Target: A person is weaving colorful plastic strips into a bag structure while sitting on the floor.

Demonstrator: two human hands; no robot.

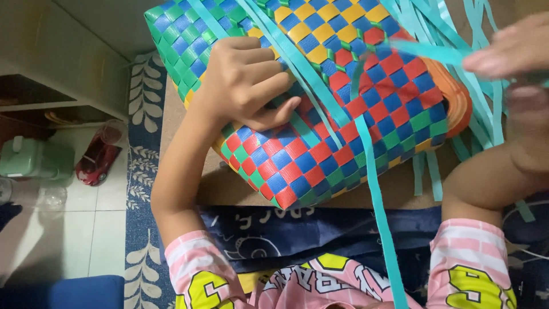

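A woven basket [343, 131] of red, blue, green and yellow plastic strips lies on its side in front of me. My left hand [249, 83] rests flat on its upper side with fingers curled, pressing it down. My right hand [509, 51], blurred at the upper right, pinches a teal plastic strip [429, 52] that runs across the basket. Another long teal strip [380, 212] hangs from the weave down toward my lap. Several loose teal strips [480, 91] fan out behind the basket.
The basket sits on a brown board [223, 189] over a blue patterned rug [137, 171]. A dark blue cloth [297, 232] lies near my lap. To the left stand a red toy car [97, 157], a pale green container [31, 157] and a low shelf [51, 74].
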